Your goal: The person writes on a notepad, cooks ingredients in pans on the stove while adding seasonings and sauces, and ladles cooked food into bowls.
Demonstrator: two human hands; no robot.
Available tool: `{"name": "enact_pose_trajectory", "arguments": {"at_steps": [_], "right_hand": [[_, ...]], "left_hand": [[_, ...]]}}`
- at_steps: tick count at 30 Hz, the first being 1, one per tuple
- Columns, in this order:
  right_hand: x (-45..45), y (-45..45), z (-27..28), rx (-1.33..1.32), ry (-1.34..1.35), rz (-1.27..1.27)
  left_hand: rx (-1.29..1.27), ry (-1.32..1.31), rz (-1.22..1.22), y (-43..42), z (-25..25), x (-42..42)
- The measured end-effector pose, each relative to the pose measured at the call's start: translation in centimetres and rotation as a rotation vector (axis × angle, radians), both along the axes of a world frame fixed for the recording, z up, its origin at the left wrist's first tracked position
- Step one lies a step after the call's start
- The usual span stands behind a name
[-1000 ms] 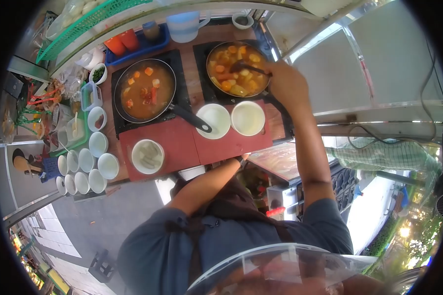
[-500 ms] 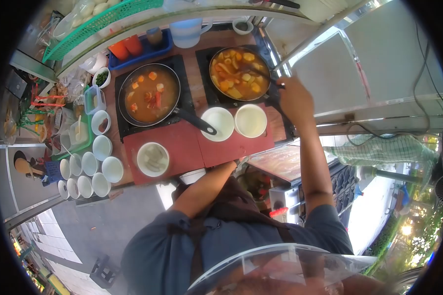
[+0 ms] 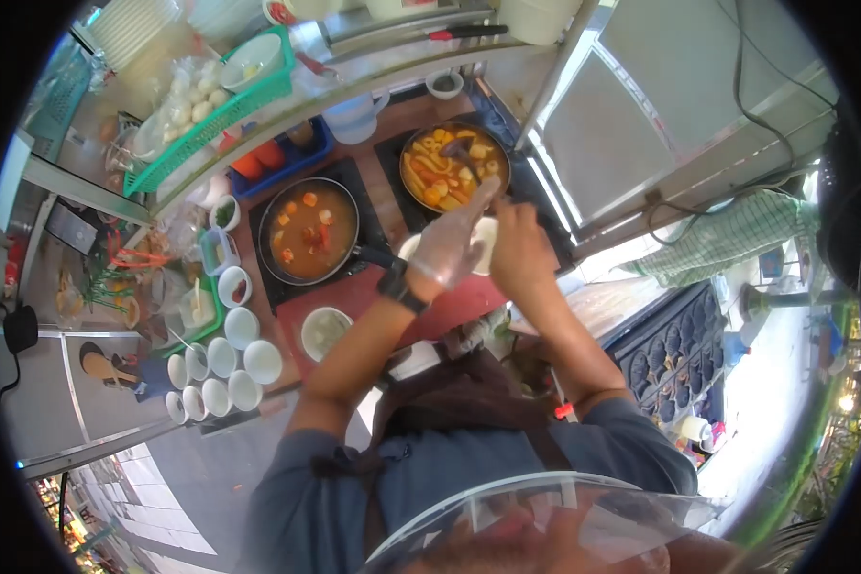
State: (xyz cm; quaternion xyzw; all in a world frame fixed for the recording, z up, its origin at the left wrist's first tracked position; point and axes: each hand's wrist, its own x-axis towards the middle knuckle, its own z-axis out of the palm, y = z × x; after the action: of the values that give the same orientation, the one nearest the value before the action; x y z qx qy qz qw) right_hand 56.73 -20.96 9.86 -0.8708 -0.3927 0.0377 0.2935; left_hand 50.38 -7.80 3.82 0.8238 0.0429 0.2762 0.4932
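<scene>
The right-hand frying pan (image 3: 414, 198) holds chunky yellow and orange pieces in sauce, with a dark ladle (image 3: 458, 149) dipped in it. My left hand (image 3: 447, 239), in a clear plastic glove, reaches across to the ladle, fingertips closed around its handle. Beside it, my right hand (image 3: 524, 251) is bare and curled at the pan's handle side; the hand covers the handle. Two white bowls (image 3: 486, 239) stand partly hidden behind my hands. Another white bowl (image 3: 327, 333) with pale contents sits on the red board (image 3: 301, 304).
A second frying pan (image 3: 308, 230) with brown sauce stands to the left, its handle pointing towards my left wrist. Several white cups (image 3: 242, 328) crowd the counter's left end. A metal rail (image 3: 354, 91) and a green basket (image 3: 222, 117) lie beyond the pans.
My left hand has come up from below the counter, gloved, to the ladle. My right hand has left the ladle and moved down to the pan's handle side. The view has shifted.
</scene>
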Motion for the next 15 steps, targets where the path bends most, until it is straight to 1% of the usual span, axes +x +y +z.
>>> {"name": "enact_pose_trajectory", "arguments": {"at_steps": [1,2,4,5,6,7,8,9,10,11,12,15], "right_hand": [[0.0,0.3,-2.7,0.194,-0.143,0.139],[-0.4,0.7,-2.3,0.170,-0.083,0.174],[1.9,2.1,3.4,0.061,0.174,0.289],[5.8,3.7,2.0,0.190,0.116,0.394],[10.4,6.7,-0.4,0.315,0.063,0.498],[14.0,10.7,-1.7,0.341,0.250,0.367],[17.5,14.7,-2.9,0.390,0.432,0.224],[22.3,19.9,-7.7,0.475,0.522,0.116],[27.0,25.0,-12.2,0.574,0.606,0.008],[29.2,28.7,-13.6,0.602,0.581,-0.054],[30.2,30.9,-14.0,0.599,0.495,-0.086],[31.4,35.9,-14.9,0.605,0.294,-0.123]], "left_hand": [[0.027,-0.003,-0.030,1.8,-1.8,2.0],[0.087,-0.048,-0.014,2.9,-2.0,2.4],[0.170,-0.103,0.015,4.7,-2.6,2.9],[-0.381,0.044,-0.075,5.4,-3.9,3.0],[-0.101,-0.003,-0.030,4.9,-2.4,1.7],[0.172,-0.063,0.052,4.4,-0.8,0.4],[0.170,-0.158,0.023,3.9,-0.3,-0.5],[0.235,-0.070,0.047,3.4,-0.6,-1.7],[0.295,-0.149,0.072,2.4,0.1,-2.7],[0.298,-0.139,0.112,1.4,-0.1,-3.6],[0.220,-0.073,0.005,1.2,-0.5,-4.6],[0.108,-0.124,0.119,-2.2,0.2,-5.8]]}}
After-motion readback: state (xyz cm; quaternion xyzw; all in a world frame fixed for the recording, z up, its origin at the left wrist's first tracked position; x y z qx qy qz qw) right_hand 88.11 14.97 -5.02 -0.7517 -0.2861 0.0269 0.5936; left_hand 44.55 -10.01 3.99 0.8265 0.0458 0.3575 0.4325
